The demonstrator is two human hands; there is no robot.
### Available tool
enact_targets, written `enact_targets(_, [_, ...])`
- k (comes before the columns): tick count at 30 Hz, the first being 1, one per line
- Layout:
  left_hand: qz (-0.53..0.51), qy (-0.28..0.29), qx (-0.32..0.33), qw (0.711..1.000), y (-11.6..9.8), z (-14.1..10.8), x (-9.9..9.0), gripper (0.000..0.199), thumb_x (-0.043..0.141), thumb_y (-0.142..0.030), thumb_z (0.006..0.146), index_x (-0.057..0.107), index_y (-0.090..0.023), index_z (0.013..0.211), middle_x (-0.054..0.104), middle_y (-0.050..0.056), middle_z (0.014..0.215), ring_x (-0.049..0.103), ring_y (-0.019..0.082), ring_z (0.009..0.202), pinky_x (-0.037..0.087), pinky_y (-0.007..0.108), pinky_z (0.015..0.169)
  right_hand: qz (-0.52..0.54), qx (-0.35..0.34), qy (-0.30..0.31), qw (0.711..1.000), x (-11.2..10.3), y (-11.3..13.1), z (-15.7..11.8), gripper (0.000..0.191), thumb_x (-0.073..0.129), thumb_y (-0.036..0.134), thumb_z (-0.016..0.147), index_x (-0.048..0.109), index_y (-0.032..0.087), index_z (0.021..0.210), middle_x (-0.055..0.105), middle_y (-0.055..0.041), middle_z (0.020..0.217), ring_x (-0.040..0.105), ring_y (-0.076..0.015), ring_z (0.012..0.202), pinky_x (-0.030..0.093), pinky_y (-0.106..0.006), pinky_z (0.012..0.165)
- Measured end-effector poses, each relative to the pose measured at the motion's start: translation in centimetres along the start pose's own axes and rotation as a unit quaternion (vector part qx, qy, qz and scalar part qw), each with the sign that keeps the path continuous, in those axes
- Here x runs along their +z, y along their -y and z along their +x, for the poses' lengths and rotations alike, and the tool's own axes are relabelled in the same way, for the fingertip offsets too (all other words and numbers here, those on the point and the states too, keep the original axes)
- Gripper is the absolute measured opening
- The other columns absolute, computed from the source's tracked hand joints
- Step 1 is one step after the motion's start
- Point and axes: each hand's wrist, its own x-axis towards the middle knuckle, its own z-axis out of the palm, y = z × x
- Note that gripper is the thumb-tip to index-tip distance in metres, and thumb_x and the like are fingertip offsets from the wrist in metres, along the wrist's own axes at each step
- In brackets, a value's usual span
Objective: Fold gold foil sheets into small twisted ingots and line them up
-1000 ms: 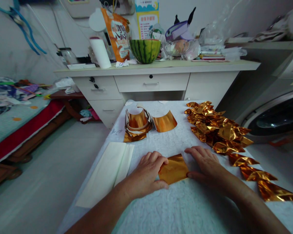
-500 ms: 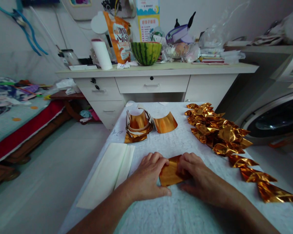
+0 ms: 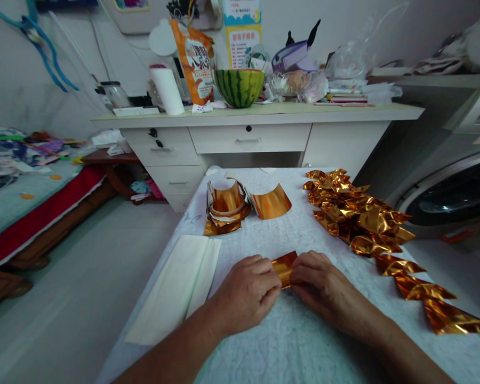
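Observation:
A small sheet of gold foil paper point(image 3: 284, 268) lies on the cloth-covered table between my hands. My left hand point(image 3: 250, 288) grips its left edge with curled fingers, and my right hand point(image 3: 318, 280) pinches the right side. Both hands hide the ends of the sheet, and its near edge looks folded or rolled over. Beyond them stands a loose coil of gold foil strips point(image 3: 226, 205), with one curved gold sheet point(image 3: 272, 202) beside it. To the right lies a pile of folded, pointed gold foil pieces point(image 3: 356, 213) that trails toward the near right.
Folded whitish paper point(image 3: 172, 288) lies at the table's left edge. Behind the table is a white desk point(image 3: 248, 120) bearing a half watermelon point(image 3: 240, 87), an orange pouch point(image 3: 196, 64) and a paper roll point(image 3: 168, 89). A washing machine point(image 3: 460, 160) stands right, a bed point(image 3: 36, 202) left.
The foil sheet's near edge has been turned up and over, so less of it shows. My left hand's fingers have curled in and closed on it; my right hand stays nearly in place.

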Motion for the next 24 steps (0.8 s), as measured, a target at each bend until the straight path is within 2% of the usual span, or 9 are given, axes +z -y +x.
enact_targets(4, [0.021, -0.031, 0.033, 0.999, 0.2, -0.1, 0.2, 0.021, 0.05, -0.016, 0.092, 0.061, -0.019, 0.073, 0.055, 0.001, 0.074, 0.052, 0.015, 0.074, 0.039, 0.03, 0.069, -0.026, -0.015, -0.036, 0.999, 1.0, 0.1, 0.1, 0.01, 0.057, 0.017, 0.091, 0.065, 0.021, 0.088, 0.062, -0.0044, 0.092, 0.055, -0.0202, 0.09, 0.04, -0.035, 0.078])
enact_targets(9, [0.017, -0.045, 0.035, 0.998, 0.5, -0.2, 0.3, 0.021, 0.052, -0.017, 0.092, 0.063, -0.019, 0.074, 0.056, 0.001, 0.072, 0.053, 0.015, 0.072, 0.04, 0.028, 0.066, -0.057, -0.024, -0.063, 0.996, 1.6, -0.2, 0.1, 0.016, 0.056, 0.024, 0.095, 0.068, 0.023, 0.085, 0.061, -0.0041, 0.088, 0.054, -0.0195, 0.085, 0.04, -0.034, 0.074])
enact_targets(18, [-0.066, -0.086, -0.011, 0.994, 1.2, -0.5, 0.5, 0.017, 0.052, -0.013, 0.091, 0.066, -0.019, 0.082, 0.061, 0.001, 0.079, 0.061, 0.013, 0.073, 0.045, 0.024, 0.066, -0.12, -0.029, -0.105, 0.987, -0.4, -2.4, -0.4, 0.017, 0.058, 0.022, 0.093, 0.072, 0.025, 0.084, 0.061, -0.0045, 0.081, 0.053, -0.0194, 0.077, 0.037, -0.032, 0.067])
enact_targets(24, [-0.025, -0.132, -0.022, 0.991, 1.3, -0.5, 0.3, 0.017, 0.053, -0.016, 0.092, 0.068, -0.02, 0.084, 0.061, 0.001, 0.08, 0.061, 0.012, 0.071, 0.047, 0.022, 0.065, -0.131, -0.021, -0.113, 0.985, -1.3, -2.9, -0.5, 0.019, 0.056, 0.02, 0.092, 0.073, 0.027, 0.085, 0.063, -0.0048, 0.08, 0.055, -0.0189, 0.075, 0.039, -0.031, 0.064])
